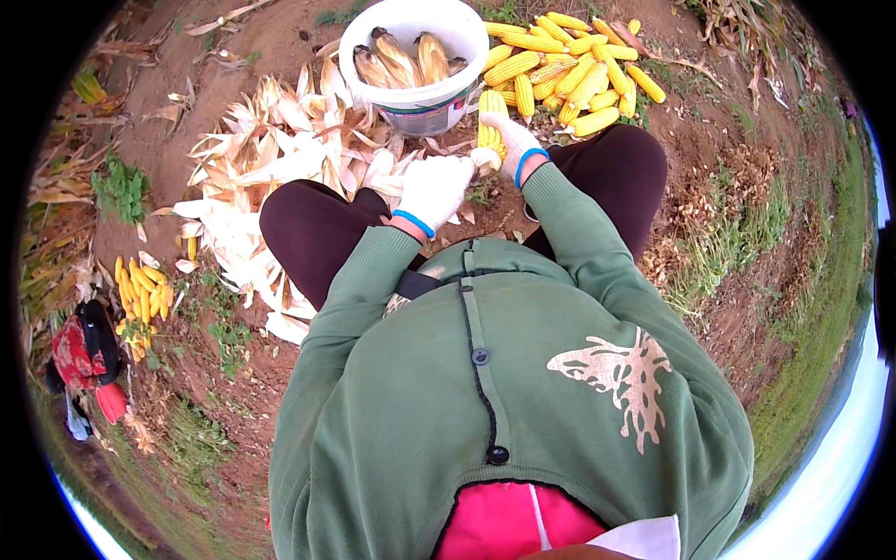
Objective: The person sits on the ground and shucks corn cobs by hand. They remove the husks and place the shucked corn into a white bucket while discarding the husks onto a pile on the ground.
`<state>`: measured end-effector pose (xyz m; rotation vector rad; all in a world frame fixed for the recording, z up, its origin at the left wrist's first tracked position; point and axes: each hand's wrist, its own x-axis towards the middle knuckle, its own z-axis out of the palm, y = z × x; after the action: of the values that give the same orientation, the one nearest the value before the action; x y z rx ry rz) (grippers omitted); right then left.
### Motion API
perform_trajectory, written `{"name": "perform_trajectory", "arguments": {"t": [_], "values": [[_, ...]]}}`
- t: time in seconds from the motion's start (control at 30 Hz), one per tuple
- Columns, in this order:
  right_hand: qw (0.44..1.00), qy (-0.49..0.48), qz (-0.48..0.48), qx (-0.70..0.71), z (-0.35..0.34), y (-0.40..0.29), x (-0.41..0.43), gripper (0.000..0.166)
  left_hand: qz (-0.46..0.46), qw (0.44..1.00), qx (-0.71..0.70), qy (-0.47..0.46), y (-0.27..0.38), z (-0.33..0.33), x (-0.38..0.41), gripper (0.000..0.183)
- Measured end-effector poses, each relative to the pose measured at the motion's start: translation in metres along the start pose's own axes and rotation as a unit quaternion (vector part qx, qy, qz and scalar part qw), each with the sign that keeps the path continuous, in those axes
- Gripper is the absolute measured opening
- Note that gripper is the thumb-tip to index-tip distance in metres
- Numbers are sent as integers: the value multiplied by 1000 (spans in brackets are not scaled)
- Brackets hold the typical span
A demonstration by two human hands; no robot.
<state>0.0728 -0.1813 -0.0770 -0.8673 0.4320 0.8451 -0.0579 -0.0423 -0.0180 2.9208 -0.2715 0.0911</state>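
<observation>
My right hand (516,140), in a white knit glove with a blue cuff, is wrapped around a yellow corn cob (492,115). The cob is bare of husk along most of its length. At its lower end a pale piece of husk (484,158) stays attached. My left hand (435,189), gloved the same way, is closed at that end and grips the husk; its fingertips are hidden. Just beyond both hands stands a white plastic bucket (428,115) with several unhusked corn ears (399,59) inside.
A pile of husked cobs (574,70) lies right of the bucket. Loose dry husks (280,157) cover the soil to the left, beside my bent knee. Farther left are another cob heap (143,290) and a person in red patterned clothing (77,353). Dry stalks (56,203) edge the left.
</observation>
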Motion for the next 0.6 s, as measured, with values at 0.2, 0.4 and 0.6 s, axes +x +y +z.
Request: {"name": "perform_trajectory", "arguments": {"t": [0.2,0.4,0.6], "values": [[832,306,-222,-406,-13,16,30,36,-57,989,-119,-73,8,23,-7,29],[807,398,-188,-394,0,-2,25,53,-74,993,-63,-66,12,37,17,29],[749,479,-203,-409,-13,-80,10,56,-119,990,-53,-50,1,-25,-2,26]]}}
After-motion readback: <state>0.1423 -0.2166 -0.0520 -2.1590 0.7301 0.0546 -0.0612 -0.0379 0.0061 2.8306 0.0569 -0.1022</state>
